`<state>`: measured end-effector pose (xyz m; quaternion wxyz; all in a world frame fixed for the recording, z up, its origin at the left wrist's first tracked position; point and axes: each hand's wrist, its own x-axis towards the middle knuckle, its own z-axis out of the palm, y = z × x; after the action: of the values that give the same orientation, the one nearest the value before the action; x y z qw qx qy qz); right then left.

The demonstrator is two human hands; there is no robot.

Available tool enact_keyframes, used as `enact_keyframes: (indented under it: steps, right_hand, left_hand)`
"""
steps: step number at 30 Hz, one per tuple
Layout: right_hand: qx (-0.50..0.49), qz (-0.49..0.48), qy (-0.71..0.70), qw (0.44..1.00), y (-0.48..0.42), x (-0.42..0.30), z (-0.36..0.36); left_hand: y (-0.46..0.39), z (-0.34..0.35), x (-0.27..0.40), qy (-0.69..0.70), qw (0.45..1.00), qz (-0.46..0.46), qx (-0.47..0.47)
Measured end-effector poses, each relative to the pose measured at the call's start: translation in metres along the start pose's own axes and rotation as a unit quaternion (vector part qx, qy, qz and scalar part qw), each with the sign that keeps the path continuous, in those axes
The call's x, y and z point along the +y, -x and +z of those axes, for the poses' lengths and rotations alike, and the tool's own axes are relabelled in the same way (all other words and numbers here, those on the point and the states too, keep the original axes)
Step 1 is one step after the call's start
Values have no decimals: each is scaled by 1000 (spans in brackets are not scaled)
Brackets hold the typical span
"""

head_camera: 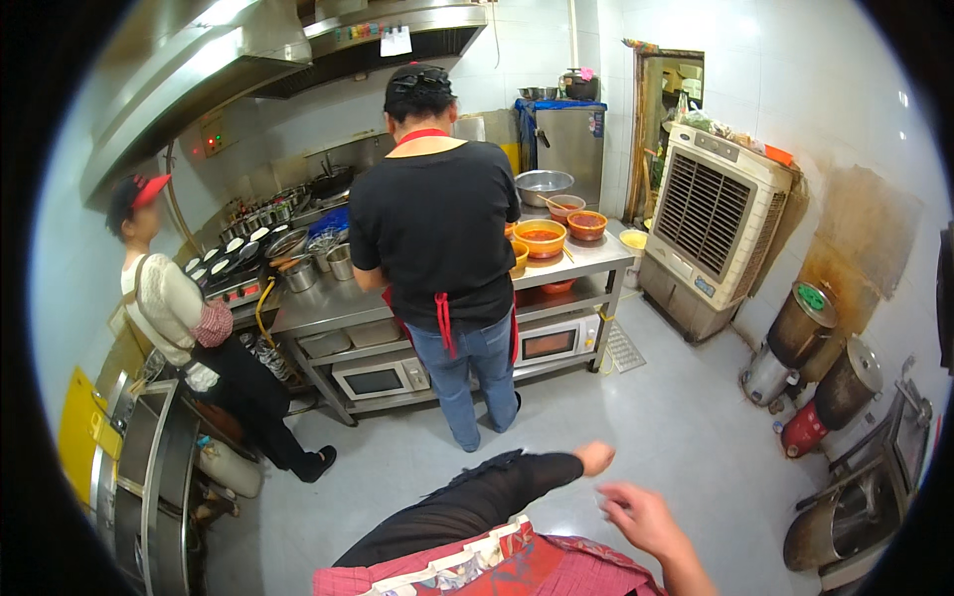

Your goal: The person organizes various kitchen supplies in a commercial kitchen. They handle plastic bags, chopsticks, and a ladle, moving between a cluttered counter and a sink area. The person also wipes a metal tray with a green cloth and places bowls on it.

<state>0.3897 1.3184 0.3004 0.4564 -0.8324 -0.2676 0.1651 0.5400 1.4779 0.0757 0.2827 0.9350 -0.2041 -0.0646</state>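
Observation:
My left hand [595,457], at the end of a black sleeve, is held out over the grey floor with its fingers curled; whether it holds anything cannot be told. Just below and to the right, my right hand [638,515] hangs in the air, bare-armed, fingers loosely bent and apart, nothing in it. A red patterned apron [514,566] covers my front. Beyond my hands, a person in a black T-shirt [440,216] stands at a steel work table [581,264], back turned, with bowls of red sauce [539,237] beside them.
To the left, a person in a red visor [160,298] stands near a stove with round pans [223,257]. An air cooler [700,223] is against the right wall, with stacked metal pots [846,384] nearer me. Microwaves [380,378] sit under the table. A floor drain [624,349] lies beside it.

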Motion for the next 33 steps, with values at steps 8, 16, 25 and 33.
enact_keyframes:
  steps: [8,16,25,33]
  right_hand:
    - [51,-261,-84,960,-125,26,-52]
    - [190,-272,-62,941,-115,93,-174]
    - [37,-195,-391,898,-84,165,-319]
    - [-114,-226,-427,868,-84,241,-423]
  left_hand:
    - [-154,-70,6,-124,992,-16,28]
    - [-309,-63,72,-257,966,16,35]
    - [-512,-41,144,13,989,-32,145]
    - [-654,-12,151,712,634,-240,181]
